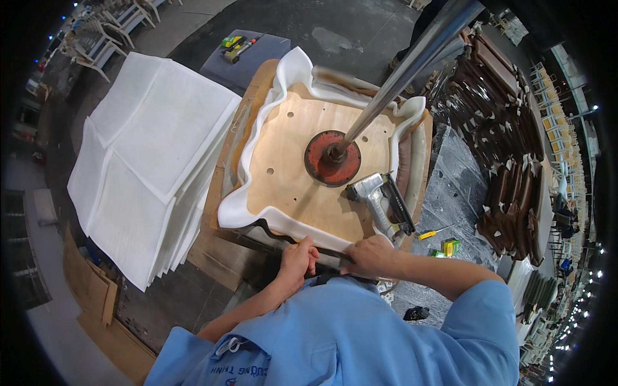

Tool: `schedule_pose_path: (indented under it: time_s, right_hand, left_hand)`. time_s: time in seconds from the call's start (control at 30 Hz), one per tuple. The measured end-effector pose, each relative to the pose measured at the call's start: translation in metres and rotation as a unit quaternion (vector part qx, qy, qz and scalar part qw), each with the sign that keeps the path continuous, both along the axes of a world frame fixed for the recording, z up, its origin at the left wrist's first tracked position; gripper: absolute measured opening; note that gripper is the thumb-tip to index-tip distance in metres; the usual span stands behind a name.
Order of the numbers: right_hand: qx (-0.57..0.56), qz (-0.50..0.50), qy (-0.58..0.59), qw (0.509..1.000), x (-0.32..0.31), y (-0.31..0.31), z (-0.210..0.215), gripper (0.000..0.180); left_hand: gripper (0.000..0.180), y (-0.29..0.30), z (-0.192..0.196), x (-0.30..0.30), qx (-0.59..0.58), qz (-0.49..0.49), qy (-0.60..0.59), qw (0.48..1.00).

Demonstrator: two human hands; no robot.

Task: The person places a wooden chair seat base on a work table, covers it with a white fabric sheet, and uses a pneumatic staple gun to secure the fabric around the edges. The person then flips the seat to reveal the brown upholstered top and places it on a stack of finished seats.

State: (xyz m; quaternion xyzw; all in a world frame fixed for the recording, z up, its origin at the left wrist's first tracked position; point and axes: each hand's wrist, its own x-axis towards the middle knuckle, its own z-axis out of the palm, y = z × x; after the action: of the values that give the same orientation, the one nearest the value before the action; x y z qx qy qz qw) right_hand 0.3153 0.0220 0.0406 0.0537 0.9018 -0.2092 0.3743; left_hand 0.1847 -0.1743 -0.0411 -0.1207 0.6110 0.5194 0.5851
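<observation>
A plywood seat board with several round holes lies on a work stand, ringed by white foam padding that rises in wavy folds. A round red press plate on a metal rod bears down on the board. Along the near edge, a dark strip of the seat cover shows outside the foam. My left hand is closed at this edge, its fingers curled on the cover. Beside it, my right hand is closed on the same edge; its fingertips are partly hidden. A staple gun rests on the board's right side.
White padding sheets are stacked at left. Behind the stand, a grey block carries tools and a small box. To the right are a yellow-handled screwdriver, small green-yellow boxes and piles of brown covers. The metal rod slants overhead.
</observation>
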Motion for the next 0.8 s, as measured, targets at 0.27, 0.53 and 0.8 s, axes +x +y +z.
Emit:
schedule_pose_path:
  time_s: [0.27,0.53,0.8]
  right_hand:
    - [-0.043,0.107,0.041,0.993,0.005,0.021,-0.038,0.034]
    - [-0.065,0.108,0.143,0.982,0.03,0.017,-0.048,0.026]
    - [-0.019,0.034,0.114,0.993,0.015,0.004,-0.031,0.039]
  left_hand:
    - [0.073,0.044,0.015,0.007,-0.096,-0.162,-0.161,0.969]
    - [0.063,0.034,-0.001,0.031,-0.089,-0.228,0.141,0.959]
    - [0.065,0.009,0.012,0.005,-0.036,-0.204,0.09,0.974]
